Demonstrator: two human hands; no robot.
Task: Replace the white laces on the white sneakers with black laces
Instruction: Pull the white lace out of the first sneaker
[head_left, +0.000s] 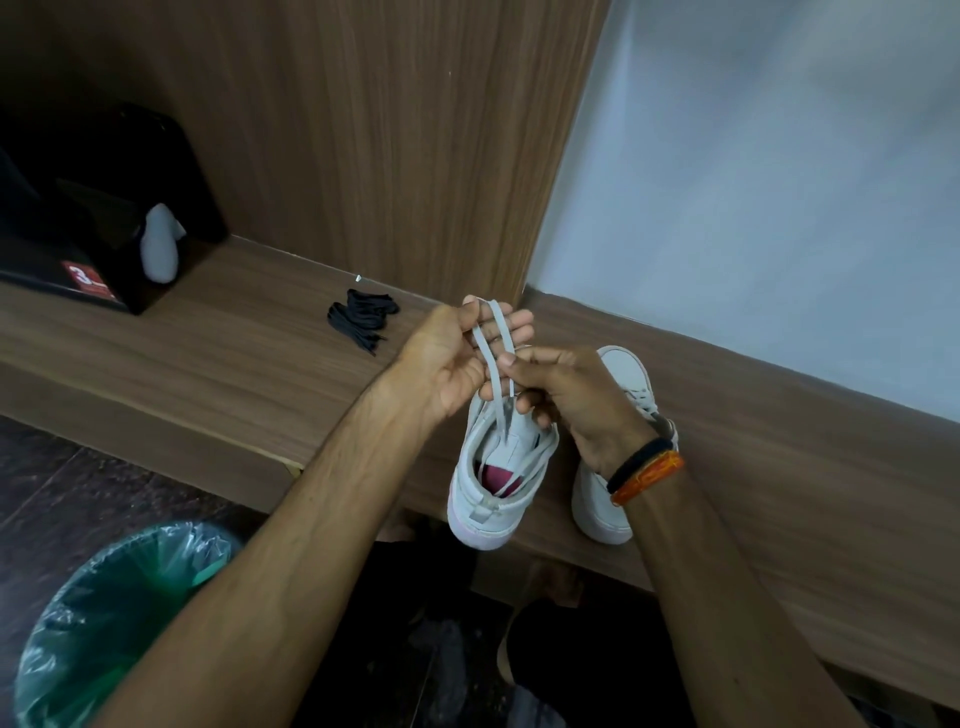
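Head view has me mid-unlacing on the first shoe. My left hand (457, 358) has its fingers curled round a loop of flat white lace (493, 338), and my right hand (566, 395) pinches the same lace lower down, just above the tongue. That white leather sneaker with the maroon insole (498, 467) hangs heel-down off the front edge of the wood-grain table (218, 343), and as far as I can tell the lace is what's holding it up.

The second white sneaker (613, 467), at about 3 o'clock from the first, rests on the table with its laces in. The bundle of black flat laces (363, 317) waits at roughly 10 o'clock from my hands, well apart.

My take on doing this bit right: pull the lace out one eyelet row at a time, feeding slack with the right pinch instead of yanking. I'd steady the shoe on the table first so it doesn't swing. Green-lined bin (119, 623) at 7 o'clock looks handy for the old laces.
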